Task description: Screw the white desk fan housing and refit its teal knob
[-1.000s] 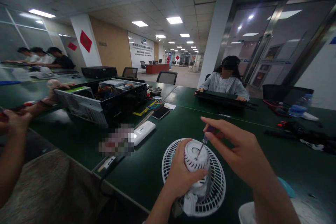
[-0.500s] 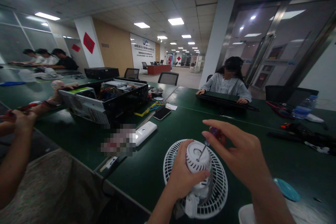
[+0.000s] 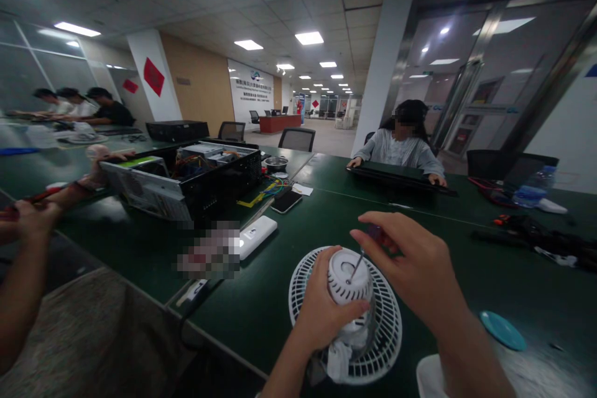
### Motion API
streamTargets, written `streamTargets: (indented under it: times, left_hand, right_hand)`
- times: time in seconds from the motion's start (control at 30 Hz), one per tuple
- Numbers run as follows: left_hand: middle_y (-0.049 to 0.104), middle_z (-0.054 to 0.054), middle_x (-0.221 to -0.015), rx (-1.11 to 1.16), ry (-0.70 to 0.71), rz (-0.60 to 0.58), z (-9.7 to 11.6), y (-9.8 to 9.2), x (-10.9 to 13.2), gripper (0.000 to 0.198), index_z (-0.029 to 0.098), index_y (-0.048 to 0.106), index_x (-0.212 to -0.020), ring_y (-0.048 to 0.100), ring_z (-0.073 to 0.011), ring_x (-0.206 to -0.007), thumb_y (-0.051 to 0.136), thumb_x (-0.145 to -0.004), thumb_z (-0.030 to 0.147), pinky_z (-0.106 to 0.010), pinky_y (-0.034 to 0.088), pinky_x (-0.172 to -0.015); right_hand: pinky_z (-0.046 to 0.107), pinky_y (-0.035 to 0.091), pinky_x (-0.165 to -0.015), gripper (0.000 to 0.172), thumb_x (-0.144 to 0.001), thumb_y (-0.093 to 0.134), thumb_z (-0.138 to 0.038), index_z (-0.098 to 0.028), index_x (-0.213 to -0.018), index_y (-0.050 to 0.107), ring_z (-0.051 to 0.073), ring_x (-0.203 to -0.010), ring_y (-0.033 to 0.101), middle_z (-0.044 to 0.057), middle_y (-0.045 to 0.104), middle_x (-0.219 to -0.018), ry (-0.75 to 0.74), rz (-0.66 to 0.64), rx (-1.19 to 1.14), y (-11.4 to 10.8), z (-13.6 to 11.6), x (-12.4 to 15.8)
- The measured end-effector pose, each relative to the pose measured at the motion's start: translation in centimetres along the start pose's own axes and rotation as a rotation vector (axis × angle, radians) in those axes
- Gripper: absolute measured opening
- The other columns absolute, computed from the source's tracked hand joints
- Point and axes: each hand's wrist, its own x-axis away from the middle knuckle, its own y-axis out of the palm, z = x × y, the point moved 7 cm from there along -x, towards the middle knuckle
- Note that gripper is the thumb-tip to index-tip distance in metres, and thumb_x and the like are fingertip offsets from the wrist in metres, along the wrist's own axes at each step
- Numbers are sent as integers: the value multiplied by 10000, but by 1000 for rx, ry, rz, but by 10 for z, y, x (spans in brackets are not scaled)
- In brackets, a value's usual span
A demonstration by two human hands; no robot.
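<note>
A small white fan lies face down on the green table, its round motor housing upward and its slatted grille beneath. My left hand is wrapped round the housing, with the thumb on the near side. Between thumb and fingers, my right hand grips a screwdriver by its dark purple handle. The thin metal shaft slants down to the left, and its tip meets the top of the housing at a small dark hole. Whether a screw sits in that hole cannot be made out.
An opened computer case stands left, with another person's hands beside it. A white power bank and phone lie nearer. Right are a turquoise disc and white container. Across sits a person holding a black panel.
My right hand has turned slightly round the screwdriver handle, its fingers covering more of it. The tip stays at the same spot on the housing. The whole view has shifted a little.
</note>
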Motion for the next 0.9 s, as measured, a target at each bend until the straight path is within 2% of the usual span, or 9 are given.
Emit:
streamTargets:
  times: [0.2, 0.37, 0.47, 0.53, 0.63, 0.73, 0.83, 0.9]
  left_hand:
    - [493, -63, -1246, 10, -7, -6, 0, 0, -1, 723, 227, 425, -1227, 461, -273, -1168, 755, -585, 187, -417, 317, -1045]
    - [485, -67, -1261, -9, -1, 1, 1, -1, -2, 725, 221, 427, -1228, 452, -279, -1176, 754, -582, 191, -416, 312, -1047]
    - [490, -71, -1263, -8, -5, -1, 0, 0, -1, 723, 217, 422, -1236, 455, -282, -1175, 750, -591, 196, -420, 315, -1044]
    - [491, -71, -1265, -5, 6, -1, -1, 0, -1, 715, 219, 422, -1240, 457, -283, -1176, 746, -603, 204, -425, 316, -1043]
    - [488, -74, -1271, -5, 17, 2, -2, -1, 1, 711, 221, 426, -1243, 454, -287, -1182, 749, -609, 217, -431, 313, -1047]
    - [487, -75, -1273, -3, 13, -3, -3, -1, 1, 716, 223, 426, -1247, 456, -287, -1183, 751, -610, 226, -428, 317, -1046]
    - [488, -77, -1272, 4, 12, -4, -3, 0, 0, 729, 220, 418, -1253, 459, -287, -1180, 754, -607, 233, -423, 320, -1045]
    - [486, -78, -1273, 7, 8, -1, -3, 0, 0, 734, 214, 417, -1250, 456, -286, -1182, 755, -599, 223, -423, 314, -1049]
  right_hand:
    - [241, 485, -547, 285, -881, 454, -224, -164, -1132, 575, 140, -680, 613, 60, 668, -880, 38, -126, -95, 2, 3, 0]
    - [239, 441, -490, 175, -851, 519, -275, -141, -902, 619, 134, -555, 573, 23, 623, -663, 13, 50, 55, -6, 2, 1]
    - [256, 450, -506, 215, -863, 510, -318, -139, -830, 626, 138, -537, 567, 28, 620, -633, -1, 43, 97, -2, 1, 1]
    - [275, 474, -539, 268, -875, 489, -331, -122, -960, 634, 155, -586, 590, 51, 644, -689, 13, -41, 76, 2, 3, 1]
    - [304, 510, -639, 360, -889, 439, -281, -132, -1199, 546, 184, -747, 629, 82, 666, -839, 70, -152, 5, 2, 10, 2]
    - [316, 519, -737, 360, -889, 405, -216, -176, -1227, 524, 181, -879, 632, 81, 665, -983, 118, -196, -115, -1, 17, 3]
    - [262, 524, -631, 325, -877, 442, -205, -201, -1185, 544, 146, -762, 644, 51, 677, -953, 151, -220, -192, -1, 21, 5]
    - [236, 499, -544, 271, -859, 495, -231, -203, -1116, 571, 132, -657, 627, 33, 679, -868, 147, -184, -173, -2, 19, 4]
